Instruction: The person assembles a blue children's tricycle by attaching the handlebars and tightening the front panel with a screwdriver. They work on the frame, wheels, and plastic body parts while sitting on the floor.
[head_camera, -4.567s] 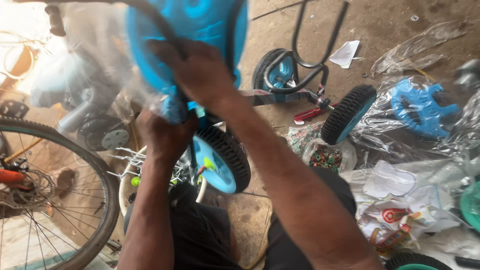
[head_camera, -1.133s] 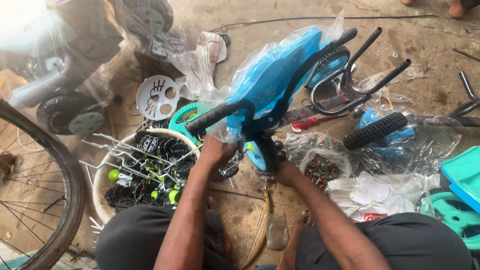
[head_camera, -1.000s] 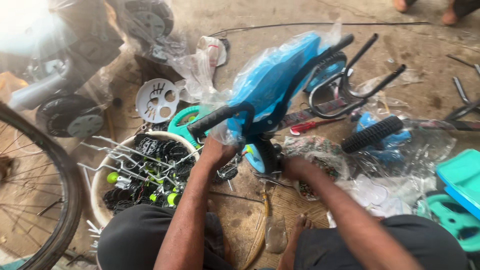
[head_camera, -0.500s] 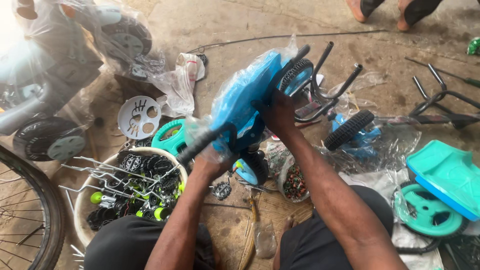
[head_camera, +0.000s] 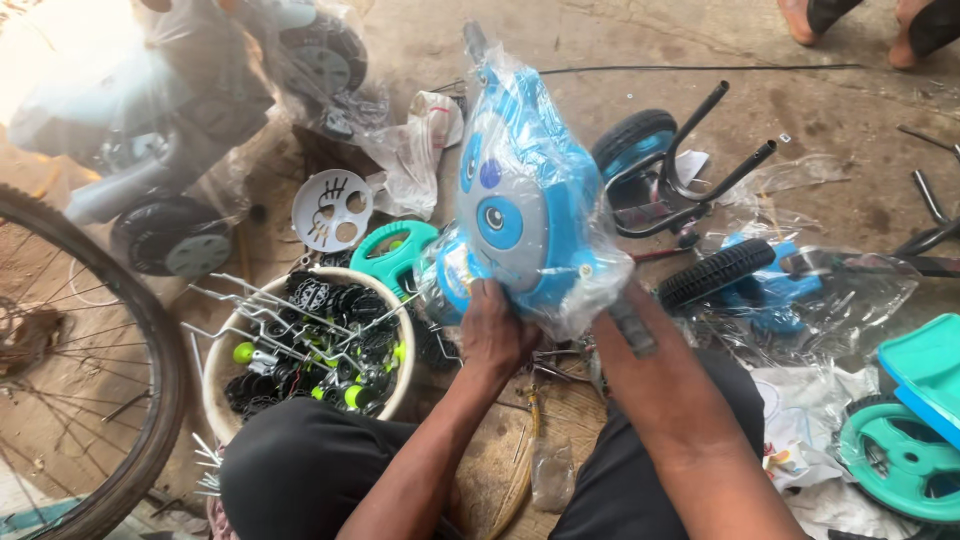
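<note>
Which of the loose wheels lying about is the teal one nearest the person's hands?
The teal wheel lying flat beside the white tub, just left of the left hand. The other teal wheel lies far off at the right edge, under a teal panel.

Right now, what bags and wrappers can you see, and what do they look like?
Clear plastic wrap: centre, crinkly, around the blue toy body that the left hand grips.
Clear bag: right, around a blue part.
Crumpled clear bag: upper middle, on the ground.

Bare dirt floor (head_camera: 420, 40); on it a white bowl (head_camera: 222, 372) of pedals, black wheel (head_camera: 715, 273), teal wheel (head_camera: 897, 457).
</note>
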